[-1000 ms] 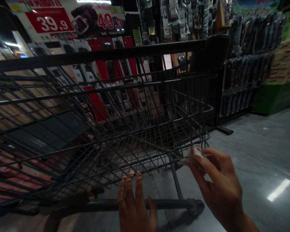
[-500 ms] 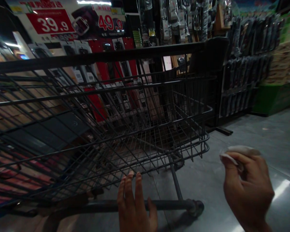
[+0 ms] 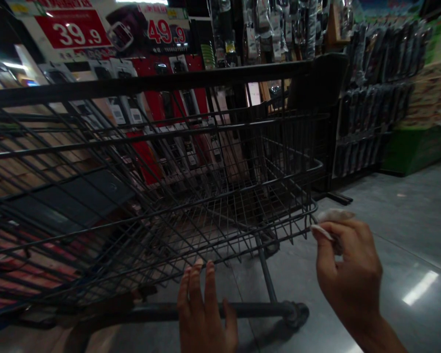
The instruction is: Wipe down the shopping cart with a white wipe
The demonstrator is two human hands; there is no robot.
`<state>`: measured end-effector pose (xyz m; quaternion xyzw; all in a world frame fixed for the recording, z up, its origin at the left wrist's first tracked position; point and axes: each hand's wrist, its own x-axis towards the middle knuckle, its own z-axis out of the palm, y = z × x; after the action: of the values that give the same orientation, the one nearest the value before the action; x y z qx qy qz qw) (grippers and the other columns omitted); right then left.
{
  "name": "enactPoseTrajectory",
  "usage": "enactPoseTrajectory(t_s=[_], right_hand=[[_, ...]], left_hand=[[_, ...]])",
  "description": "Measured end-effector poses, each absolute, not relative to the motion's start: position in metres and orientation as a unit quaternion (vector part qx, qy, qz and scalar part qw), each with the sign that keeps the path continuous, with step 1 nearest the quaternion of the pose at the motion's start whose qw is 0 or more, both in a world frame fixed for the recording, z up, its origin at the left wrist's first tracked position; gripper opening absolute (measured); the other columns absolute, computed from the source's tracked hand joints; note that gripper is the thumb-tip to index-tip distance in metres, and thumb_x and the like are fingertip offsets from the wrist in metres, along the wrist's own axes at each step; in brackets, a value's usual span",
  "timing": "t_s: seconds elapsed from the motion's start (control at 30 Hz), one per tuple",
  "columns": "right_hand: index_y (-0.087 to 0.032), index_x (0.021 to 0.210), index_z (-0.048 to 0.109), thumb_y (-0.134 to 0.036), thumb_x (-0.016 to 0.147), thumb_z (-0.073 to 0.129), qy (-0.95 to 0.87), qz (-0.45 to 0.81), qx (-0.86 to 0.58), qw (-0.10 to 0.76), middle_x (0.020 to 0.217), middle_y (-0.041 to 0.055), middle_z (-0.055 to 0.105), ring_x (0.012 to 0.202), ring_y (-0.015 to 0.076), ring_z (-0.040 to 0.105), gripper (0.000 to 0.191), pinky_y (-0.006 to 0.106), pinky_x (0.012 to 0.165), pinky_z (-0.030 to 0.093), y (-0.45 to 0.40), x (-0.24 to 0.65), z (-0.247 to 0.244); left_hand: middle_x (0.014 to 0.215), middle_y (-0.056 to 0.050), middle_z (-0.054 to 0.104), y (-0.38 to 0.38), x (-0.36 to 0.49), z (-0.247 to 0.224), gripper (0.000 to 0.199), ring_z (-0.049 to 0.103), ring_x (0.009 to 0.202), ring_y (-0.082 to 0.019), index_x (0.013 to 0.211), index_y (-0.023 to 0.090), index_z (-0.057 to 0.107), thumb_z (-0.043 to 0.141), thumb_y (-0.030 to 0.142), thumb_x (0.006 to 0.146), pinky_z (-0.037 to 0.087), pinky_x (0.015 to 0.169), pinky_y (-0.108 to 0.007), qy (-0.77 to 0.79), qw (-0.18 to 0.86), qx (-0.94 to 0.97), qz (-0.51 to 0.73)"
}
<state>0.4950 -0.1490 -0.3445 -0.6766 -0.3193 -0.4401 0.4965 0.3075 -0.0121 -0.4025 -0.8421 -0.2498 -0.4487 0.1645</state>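
A dark wire shopping cart (image 3: 191, 201) fills the left and middle of the view. Pinched in my right hand (image 3: 349, 269) is a pale crumpled cloth (image 3: 334, 215), partly hidden by the fingers. That hand is just off the cart's lower right corner; whether the cloth touches the wire, I cannot tell. My left hand (image 3: 208, 309) is in front of the cart's lower frame tube, fingers stretched upward and apart, nothing in it. Its fingertips reach the bottom edge of the basket; contact is unclear.
Behind the cart, packaged goods hang on a red display panel (image 3: 150, 162) below a price sign (image 3: 73, 32). A rack of dark packaged items (image 3: 375, 108) stands at the right, beside a green-based display (image 3: 407, 152). Grey floor (image 3: 407, 215) shows at the lower right.
My right hand with the cloth has moved left and slightly up, toward the cart's corner. My left hand stays almost in place.
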Motion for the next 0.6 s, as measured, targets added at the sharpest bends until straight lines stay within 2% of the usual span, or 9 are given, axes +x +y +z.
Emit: enactPoseTrajectory(t_s=[0.1,0.23,0.27,0.37,0.47,0.6], right_hand=[[-0.017,0.079,0.057,-0.024,0.089,0.056,-0.267,-0.408,-0.688,0.538,0.08,0.0028,0.055,0.074,0.0144,0.055,0.012,0.027,0.059,0.045,-0.158,0.495,-0.352],[-0.018,0.086,0.059,-0.019,0.083,0.063,-0.271,-0.423,-0.631,0.591,0.083,0.003,0.061,0.079,0.0157,0.06,0.005,0.027,0.062,0.047,-0.163,0.481,-0.354],[-0.018,0.092,0.06,-0.016,0.082,0.064,-0.29,-0.427,-0.614,0.598,0.086,0.0035,0.062,0.081,0.016,0.062,0.011,0.027,0.064,0.049,-0.163,0.476,-0.352],[-0.018,0.111,0.056,-0.011,0.082,0.063,-0.365,-0.429,-0.6,0.568,0.095,0.0052,0.064,0.083,0.0151,0.063,0.03,0.026,0.063,0.053,-0.155,0.465,-0.345],[-0.017,0.11,0.058,-0.009,0.086,0.057,-0.44,-0.423,-0.61,0.506,0.097,0.0066,0.062,0.084,0.014,0.063,0.025,0.023,0.066,0.056,-0.139,0.459,-0.342],[-0.015,0.102,0.061,-0.009,0.089,0.05,-0.464,-0.409,-0.607,0.5,0.093,0.0067,0.06,0.083,0.0128,0.063,0.018,0.021,0.067,0.057,-0.114,0.451,-0.362]], left_hand=[[0.137,-0.018,0.045,-0.012,0.308,-0.403,0.079,0.034,0.136,-0.035,0.151,0.02,0.013,0.055,0.021,0.084,0.036,0.105,-0.054,-0.251,0.16,-0.839,-0.455],[0.139,-0.018,0.044,-0.013,0.309,-0.405,0.077,0.035,0.135,-0.035,0.15,0.02,0.015,0.055,0.02,0.084,0.036,0.105,-0.056,-0.257,0.161,-0.835,-0.46],[0.139,-0.018,0.044,-0.013,0.309,-0.405,0.078,0.036,0.134,-0.036,0.15,0.019,0.015,0.055,0.02,0.084,0.037,0.104,-0.055,-0.258,0.161,-0.834,-0.46],[0.138,-0.018,0.045,-0.014,0.309,-0.406,0.079,0.037,0.134,-0.036,0.151,0.02,0.014,0.056,0.018,0.083,0.038,0.104,-0.054,-0.259,0.158,-0.836,-0.458],[0.139,-0.018,0.044,-0.015,0.309,-0.406,0.08,0.035,0.135,-0.036,0.151,0.021,0.012,0.056,0.018,0.083,0.039,0.103,-0.054,-0.266,0.148,-0.837,-0.455],[0.138,-0.018,0.044,-0.016,0.31,-0.405,0.08,0.035,0.135,-0.036,0.151,0.021,0.012,0.054,0.016,0.084,0.04,0.103,-0.052,-0.27,0.153,-0.836,-0.453]])
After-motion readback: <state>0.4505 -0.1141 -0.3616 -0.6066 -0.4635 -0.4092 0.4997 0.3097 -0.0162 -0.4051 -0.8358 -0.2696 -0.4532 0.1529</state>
